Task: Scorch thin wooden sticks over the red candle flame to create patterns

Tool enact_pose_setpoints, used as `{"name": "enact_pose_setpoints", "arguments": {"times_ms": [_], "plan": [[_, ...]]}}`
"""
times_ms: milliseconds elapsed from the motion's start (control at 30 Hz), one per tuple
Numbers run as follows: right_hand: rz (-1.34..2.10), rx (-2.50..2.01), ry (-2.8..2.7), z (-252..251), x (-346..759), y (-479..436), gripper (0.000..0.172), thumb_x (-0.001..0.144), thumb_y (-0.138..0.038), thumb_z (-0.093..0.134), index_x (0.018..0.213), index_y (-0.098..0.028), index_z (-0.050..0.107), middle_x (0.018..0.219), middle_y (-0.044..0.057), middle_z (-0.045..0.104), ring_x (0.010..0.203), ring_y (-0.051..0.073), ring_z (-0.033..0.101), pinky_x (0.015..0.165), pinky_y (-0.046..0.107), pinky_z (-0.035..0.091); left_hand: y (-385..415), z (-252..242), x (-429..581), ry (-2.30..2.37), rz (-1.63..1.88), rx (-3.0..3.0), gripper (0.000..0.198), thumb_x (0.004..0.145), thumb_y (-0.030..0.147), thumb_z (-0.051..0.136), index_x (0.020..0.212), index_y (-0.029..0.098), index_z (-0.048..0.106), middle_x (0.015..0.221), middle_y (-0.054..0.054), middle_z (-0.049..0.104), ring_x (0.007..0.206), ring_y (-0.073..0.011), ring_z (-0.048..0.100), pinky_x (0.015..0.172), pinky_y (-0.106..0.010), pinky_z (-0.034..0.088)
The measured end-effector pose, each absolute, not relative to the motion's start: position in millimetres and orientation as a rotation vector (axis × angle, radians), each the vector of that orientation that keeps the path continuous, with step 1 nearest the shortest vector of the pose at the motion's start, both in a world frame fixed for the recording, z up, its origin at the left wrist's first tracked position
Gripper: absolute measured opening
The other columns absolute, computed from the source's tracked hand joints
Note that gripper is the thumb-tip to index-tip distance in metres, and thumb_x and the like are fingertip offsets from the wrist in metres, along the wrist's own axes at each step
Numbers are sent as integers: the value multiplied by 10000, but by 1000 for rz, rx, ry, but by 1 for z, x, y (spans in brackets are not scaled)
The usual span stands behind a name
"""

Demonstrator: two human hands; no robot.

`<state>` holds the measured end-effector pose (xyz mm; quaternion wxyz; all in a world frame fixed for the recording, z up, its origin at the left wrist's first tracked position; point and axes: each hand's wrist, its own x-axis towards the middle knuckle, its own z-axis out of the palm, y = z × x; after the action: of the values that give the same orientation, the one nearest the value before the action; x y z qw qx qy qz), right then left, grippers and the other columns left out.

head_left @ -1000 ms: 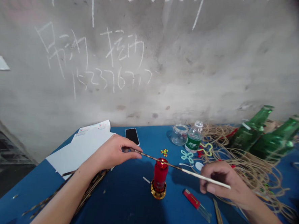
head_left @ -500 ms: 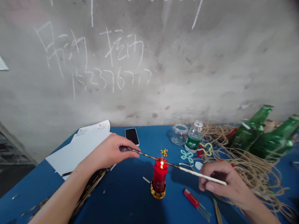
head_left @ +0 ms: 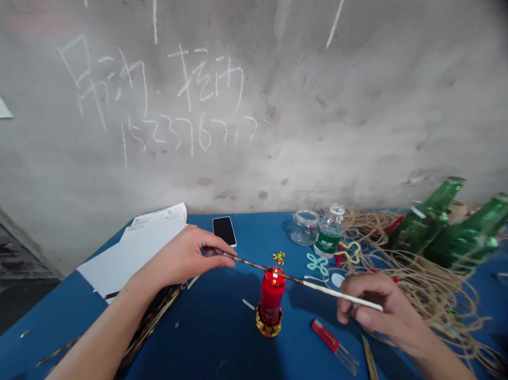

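Note:
A thin stick (head_left: 329, 289), browned and scorched along its left part and pale at its right end, spans both hands above a lit red candle (head_left: 272, 300) on a gold base. My left hand (head_left: 194, 255) pinches the dark end between thumb and fingertips. The pale end is held by my right hand (head_left: 371, 303), its fingers closed round it. The stick's middle crosses right at the flame. Under my left forearm lies a bundle of dark-streaked sticks (head_left: 155, 319).
White papers (head_left: 147, 243) and a phone (head_left: 224, 230) lie at the back left. A glass jar (head_left: 305, 227), a water bottle (head_left: 329, 232), tangled cord (head_left: 437, 293) and green bottles (head_left: 470, 232) stand or lie rightward. A red lighter-like item (head_left: 334, 345) and a cutter-like tool (head_left: 372, 369) are in front.
The stick and both hands have barely shifted, a few pixels left. The flame looks lower and more covered by the stick.

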<state>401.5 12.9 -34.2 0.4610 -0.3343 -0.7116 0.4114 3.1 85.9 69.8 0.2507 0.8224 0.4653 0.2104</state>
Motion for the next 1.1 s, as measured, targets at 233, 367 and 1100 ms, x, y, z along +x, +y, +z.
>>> {"name": "enact_pose_setpoints", "arguments": {"times_ms": [233, 367, 1100], "plan": [[1061, -807, -1750, -35, 400, 12, 456, 987, -640, 765, 877, -215, 889, 729, 111, 810, 484, 114, 475, 475, 279, 334, 85, 70, 3, 1267, 569, 2233, 203, 896, 533, 844, 990, 373, 926, 920, 8, 870, 830, -209, 739, 709, -316, 461], [1062, -818, -1748, -33, 400, 10, 460, 989, -637, 764, 864, -211, 887, 724, 113, 809, 481, 113, 482, 474, 277, 337, 85, 69, 2, 1282, 565, 2245, 211, 896, 539, 843, 995, 373, 927, 881, 7, 857, 775, -195, 708, 673, -310, 443], [731, -963, -1381, -39, 373, 10, 557, 1109, -626, 613, 724, -223, 625, 646, 26, 643, 509, 123, 488, 451, 238, 389, 48, 39, 9, 1077, 1253, 2312, 150, 960, 356, 860, 1101, 378, 905, 854, 44, 854, 664, -114, 708, 623, -203, 558]]}}
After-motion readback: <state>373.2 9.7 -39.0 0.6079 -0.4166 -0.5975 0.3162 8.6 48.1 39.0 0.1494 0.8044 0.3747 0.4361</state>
